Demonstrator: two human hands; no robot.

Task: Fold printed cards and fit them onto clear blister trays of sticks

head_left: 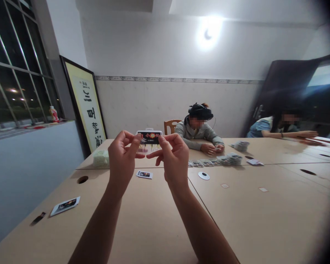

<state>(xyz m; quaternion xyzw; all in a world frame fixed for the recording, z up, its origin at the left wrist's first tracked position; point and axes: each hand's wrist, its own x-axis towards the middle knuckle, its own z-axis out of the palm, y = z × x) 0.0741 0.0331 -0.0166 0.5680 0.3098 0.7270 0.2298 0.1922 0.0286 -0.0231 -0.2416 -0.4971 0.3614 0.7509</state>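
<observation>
Wearer's hands (122, 157) (176, 157): two; held case (151, 138): one; co-workers (194, 135) (260, 128): two; pale squares (224, 186) (263, 189): seemingly two.

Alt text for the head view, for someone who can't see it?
The wearer's left hand and right hand hold up a clear case with a black printed label over a pale table. Printed cards and a row of packs lie on it; a person in grey and another in blue sit beyond.
</observation>
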